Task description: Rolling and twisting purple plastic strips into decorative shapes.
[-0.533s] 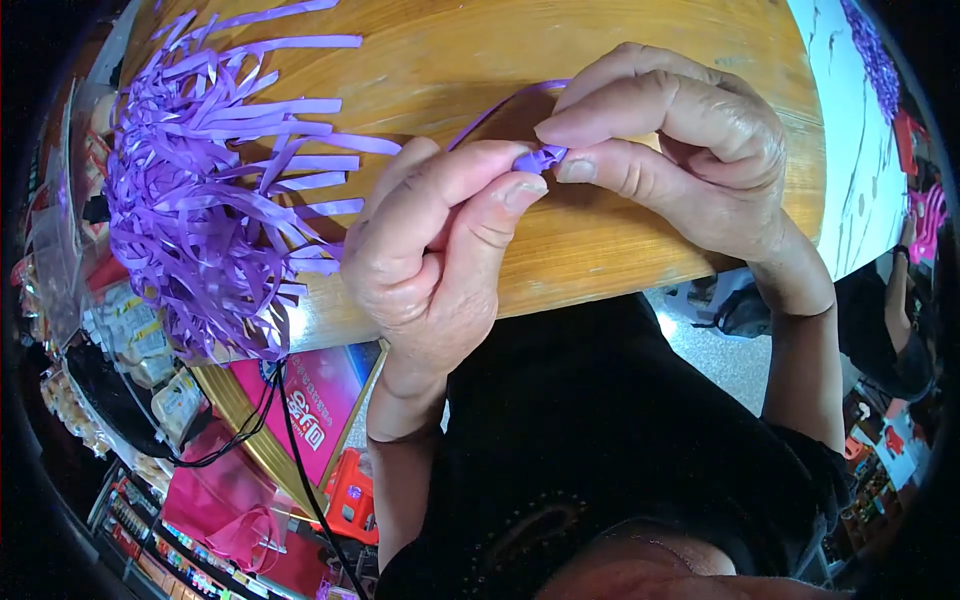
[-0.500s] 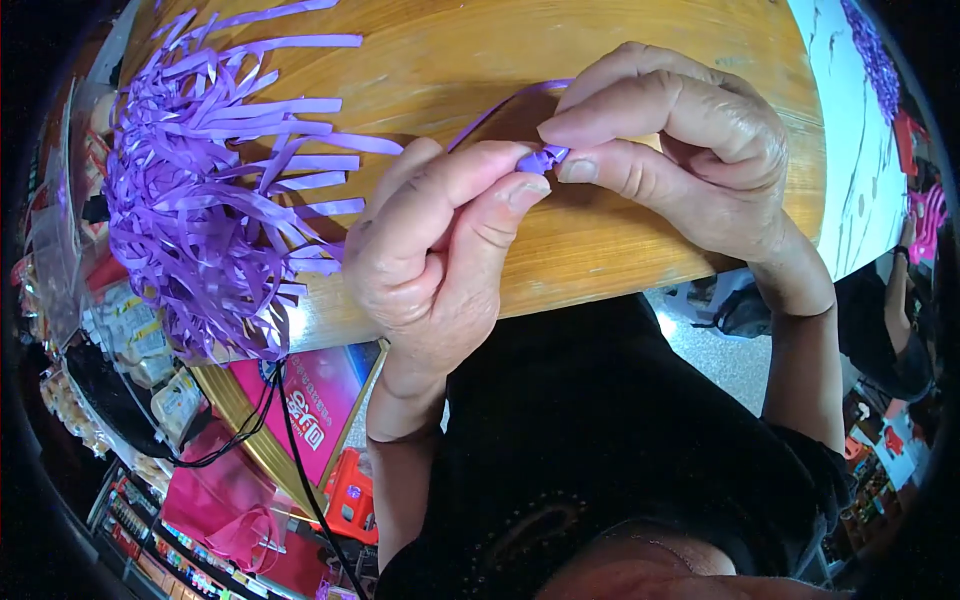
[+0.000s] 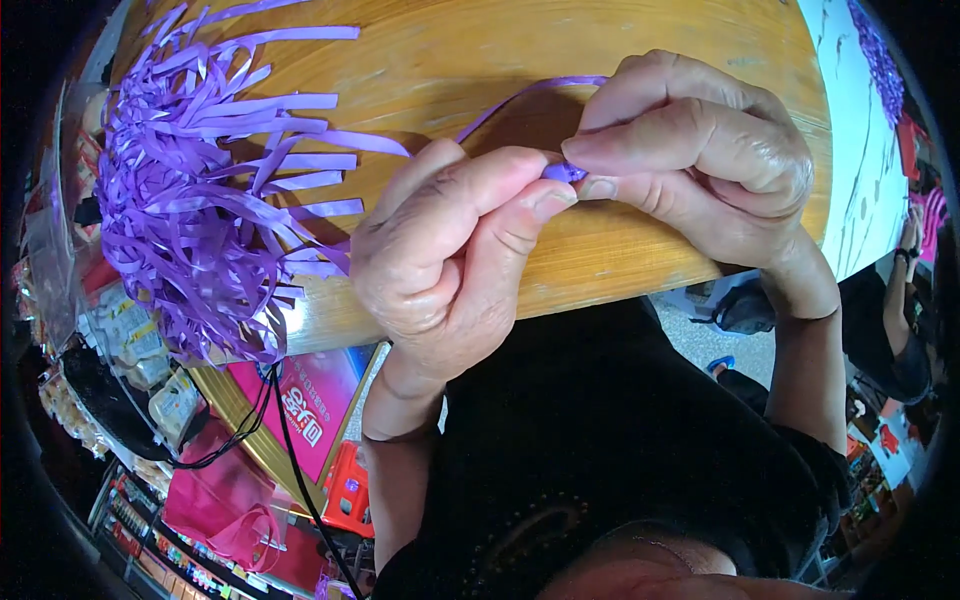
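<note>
Over the wooden table (image 3: pixel 430 50), both my hands pinch a small folded piece of purple ribbon (image 3: pixel 564 173) between thumbs and index fingers. My left hand (image 3: pixel 450 250) grips its left side, and my right hand (image 3: pixel 710 165) is closed on its right side, the fingertips almost meeting. A narrow length of the same ribbon (image 3: pixel 510 108) curves behind the fingers from one hand to the other. Left of my left hand lies a big heap of cut purple ribbons (image 3: pixel 190 210), loose ends pointing toward the hand. The fingers partly hide how the piece is folded.
A white marbled surface (image 3: pixel 850 180) adjoins the table on the right, with more purple strips (image 3: pixel 880 60) on it. Black cables (image 3: pixel 285 430) hang off the left edge near a pink printed board (image 3: pixel 310 400). Another person's arm (image 3: pixel 900 290) shows at far right.
Both hands have shifted slightly right and down, still pinching the ribbon. The folded piece now looks smaller and more covered by my fingertips. The ribbon heap stays in place.
</note>
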Motion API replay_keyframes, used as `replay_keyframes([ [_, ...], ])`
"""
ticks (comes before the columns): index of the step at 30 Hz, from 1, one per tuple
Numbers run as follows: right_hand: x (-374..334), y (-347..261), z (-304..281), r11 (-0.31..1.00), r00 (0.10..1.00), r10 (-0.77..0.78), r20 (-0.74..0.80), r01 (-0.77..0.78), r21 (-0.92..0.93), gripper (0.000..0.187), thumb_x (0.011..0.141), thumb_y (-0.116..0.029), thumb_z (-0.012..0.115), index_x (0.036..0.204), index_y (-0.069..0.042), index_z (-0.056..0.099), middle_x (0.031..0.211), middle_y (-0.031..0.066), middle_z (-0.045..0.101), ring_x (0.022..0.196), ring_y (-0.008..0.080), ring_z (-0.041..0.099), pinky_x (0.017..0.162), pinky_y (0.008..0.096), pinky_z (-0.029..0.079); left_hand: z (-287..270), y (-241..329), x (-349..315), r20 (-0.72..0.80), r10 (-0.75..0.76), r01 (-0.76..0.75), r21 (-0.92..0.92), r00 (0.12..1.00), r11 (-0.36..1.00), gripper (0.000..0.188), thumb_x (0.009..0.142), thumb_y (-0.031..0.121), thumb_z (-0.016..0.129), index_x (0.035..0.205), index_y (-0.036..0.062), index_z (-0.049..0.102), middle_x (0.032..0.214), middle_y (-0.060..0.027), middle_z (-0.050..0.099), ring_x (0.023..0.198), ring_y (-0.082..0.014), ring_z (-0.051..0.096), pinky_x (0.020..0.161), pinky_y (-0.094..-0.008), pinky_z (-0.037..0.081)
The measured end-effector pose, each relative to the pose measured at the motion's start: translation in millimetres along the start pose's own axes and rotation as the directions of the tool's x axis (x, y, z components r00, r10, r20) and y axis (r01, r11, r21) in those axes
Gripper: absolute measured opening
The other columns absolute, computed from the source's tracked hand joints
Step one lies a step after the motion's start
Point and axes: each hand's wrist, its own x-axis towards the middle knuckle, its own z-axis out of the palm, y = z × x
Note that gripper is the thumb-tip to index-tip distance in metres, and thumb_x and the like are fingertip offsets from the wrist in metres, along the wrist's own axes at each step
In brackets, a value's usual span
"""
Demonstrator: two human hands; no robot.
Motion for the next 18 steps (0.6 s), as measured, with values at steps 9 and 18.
replay_keyframes([
  [9, 3, -3, -6, 1.0, 0.998, 0.022, 0.056, -0.023, 0.015, 0.018, 0.074, -0.003, 0.071, 0.091, 0.0, 0.065, 0.08, 0.0115, 0.062, 0.067, 0.0161, 0.06, 0.056, 0.0239, 0.046, 4, 0, -2, 0.005, 0.132, -0.132, 0.078, 0.991, 0.988, 0.019, 0.073, -0.001, 0.071, 0.089, -0.0036, 0.063, 0.069, -0.009, 0.058, 0.052, -0.0172, 0.047, 0.047, -0.0259, 0.036],
  [18, 3, -3, -6, 0.999, 0.997, 0.038, 0.069, -0.037, -0.022, 0.018, 0.074, -0.003, 0.07, 0.091, -0.001, 0.066, 0.082, 0.011, 0.062, 0.069, 0.0161, 0.061, 0.058, 0.0235, 0.047, 2, -3, -1, 0.054, 0.244, -0.249, 0.157, 0.968, 0.956, 0.02, 0.071, -0.004, 0.069, 0.091, -0.0051, 0.062, 0.076, -0.0104, 0.061, 0.054, -0.0188, 0.046, 0.047, -0.0269, 0.036],
])
